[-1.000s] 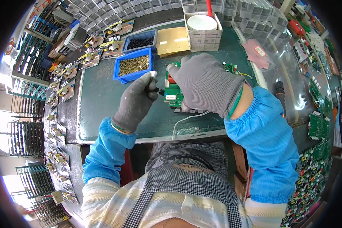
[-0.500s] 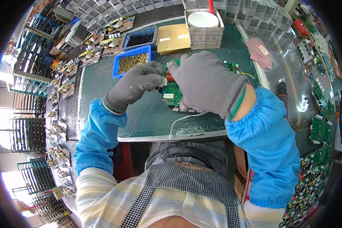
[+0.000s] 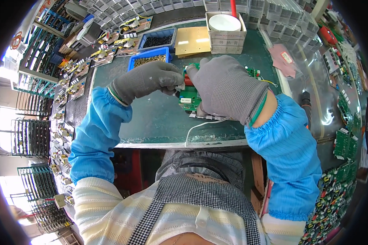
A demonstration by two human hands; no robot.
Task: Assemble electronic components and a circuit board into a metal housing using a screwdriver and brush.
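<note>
A green circuit board [image 3: 189, 105] with red and white parts lies on the dark green bench top. My right hand [image 3: 229, 87], in a grey knit glove, is closed over the board and covers much of it, with its thumb at the near edge. At the board's left edge my left hand [image 3: 149, 79], gloved alike, has its fingertips pinched together. A small whitish piece [image 3: 180, 87] shows at those fingertips; its kind is too small to make out. A white wire [image 3: 192, 130] runs from under the board toward the bench's front edge.
Beyond my left hand stand a blue bin [image 3: 151, 54] of brass-coloured small parts and a bin [image 3: 157, 41] of black ones. Yellowish sheets [image 3: 193, 41] and a carton with a white tub [image 3: 225, 23] are behind the board. A black-handled tool [image 3: 306, 102] lies at right.
My left forearm has swung outward and the left hand lies more level, its fingertips still at the board's left edge. The whole view has shifted slightly; the right hand stays on the board.
</note>
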